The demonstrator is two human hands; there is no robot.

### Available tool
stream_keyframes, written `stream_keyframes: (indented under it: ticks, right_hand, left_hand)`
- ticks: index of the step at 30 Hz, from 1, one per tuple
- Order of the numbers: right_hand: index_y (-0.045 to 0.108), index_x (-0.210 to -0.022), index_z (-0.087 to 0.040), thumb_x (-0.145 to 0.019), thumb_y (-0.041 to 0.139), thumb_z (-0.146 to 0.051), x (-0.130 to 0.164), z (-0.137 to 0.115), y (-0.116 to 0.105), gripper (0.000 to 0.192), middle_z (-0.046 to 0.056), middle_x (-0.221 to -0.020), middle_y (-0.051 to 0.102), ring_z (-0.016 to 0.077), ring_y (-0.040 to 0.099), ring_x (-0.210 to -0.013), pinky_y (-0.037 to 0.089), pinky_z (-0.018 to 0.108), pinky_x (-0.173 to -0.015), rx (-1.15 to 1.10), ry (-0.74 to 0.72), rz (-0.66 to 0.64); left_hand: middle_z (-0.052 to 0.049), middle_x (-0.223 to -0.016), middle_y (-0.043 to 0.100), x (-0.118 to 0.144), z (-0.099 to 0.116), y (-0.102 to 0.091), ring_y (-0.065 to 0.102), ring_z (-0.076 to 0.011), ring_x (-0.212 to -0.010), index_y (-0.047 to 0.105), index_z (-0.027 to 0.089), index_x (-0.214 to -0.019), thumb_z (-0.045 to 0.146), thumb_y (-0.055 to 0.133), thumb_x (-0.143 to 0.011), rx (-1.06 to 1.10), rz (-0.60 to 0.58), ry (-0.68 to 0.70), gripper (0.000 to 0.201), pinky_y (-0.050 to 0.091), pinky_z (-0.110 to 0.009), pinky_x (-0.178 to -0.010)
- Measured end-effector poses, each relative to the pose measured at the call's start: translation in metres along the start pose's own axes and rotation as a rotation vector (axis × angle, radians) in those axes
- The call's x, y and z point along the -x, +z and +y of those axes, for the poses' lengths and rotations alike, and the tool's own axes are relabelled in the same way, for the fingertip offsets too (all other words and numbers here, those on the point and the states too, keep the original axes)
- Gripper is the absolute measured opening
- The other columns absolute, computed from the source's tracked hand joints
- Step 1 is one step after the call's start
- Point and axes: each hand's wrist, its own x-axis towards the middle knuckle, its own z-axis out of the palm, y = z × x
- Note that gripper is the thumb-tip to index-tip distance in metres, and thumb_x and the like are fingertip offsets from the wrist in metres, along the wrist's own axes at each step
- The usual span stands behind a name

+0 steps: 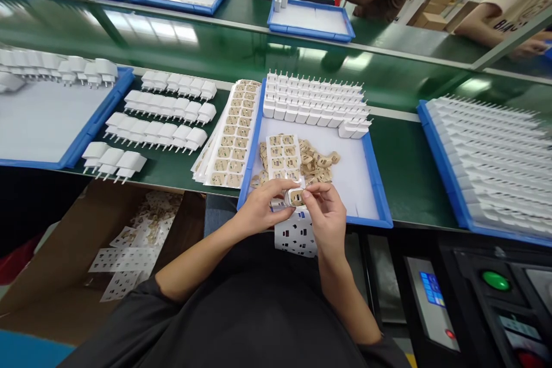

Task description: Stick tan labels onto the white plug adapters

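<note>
- Plug (296,196): small white body, tan sticker on its upper face, held between both hands just above the near rim of the blue tray (376,195).
- Left hand (263,207): fingers closed around the plug's left side, thumb on top; grip tight on it.
- Right hand (325,213): thumb and forefinger pinched on the plug's right edge, at the sticker.
- Doing it well, as I judge: keep the plug steady with the left, press the sticker flat from one edge across, line its cut-outs up with the face before rubbing down.
- Used backing sheet (297,234) hangs below the hands, over the tray's edge; white, with holes.
- Sticker sheet (282,155) lies in the tray just beyond the hands; loose tan stickers (317,162) heaped beside it.
- Rows of white plugs (310,100) stand at the tray's far end, pins up.
- More sticker sheets (230,138) stacked left of the tray on the green surface (401,167); finished plugs (159,123) in rows further left.
- Cardboard box (64,253) below left holds spent sheets.
- Other people's arms at the far bench, well apart.
</note>
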Motion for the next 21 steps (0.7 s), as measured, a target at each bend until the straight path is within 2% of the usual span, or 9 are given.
stream_keyframes:
  ticks: [5,21]
  right_hand:
    - [0.067,-0.095,-0.025,-0.092,0.067,-0.026,0.0009,0.0010,-0.0001,0.003,-0.001,-0.091,0.065,0.0152,0.063,-0.087,0.051,0.029,-0.081,0.047,-0.057,0.012]
    - [0.063,-0.094,-0.023,-0.091,0.069,-0.024,0.0048,0.0018,0.0082,0.007,0.001,-0.088,0.068,0.0175,0.065,-0.081,0.054,0.034,-0.078,0.395,-0.303,0.130]
  left_hand:
    - [-0.010,-0.124,0.069,0.0006,-0.0014,0.0008,0.069,-0.0215,-0.111,0.062,0.021,-0.126,0.016,0.069,-0.085,-0.009,0.004,0.015,0.042,0.063,-0.030,-0.087]
    - [-0.010,-0.123,0.069,0.0008,-0.0024,0.0013,0.069,-0.0200,-0.111,0.062,0.021,-0.126,0.017,0.069,-0.086,0.004,0.017,0.041,0.041,0.063,-0.027,-0.085]
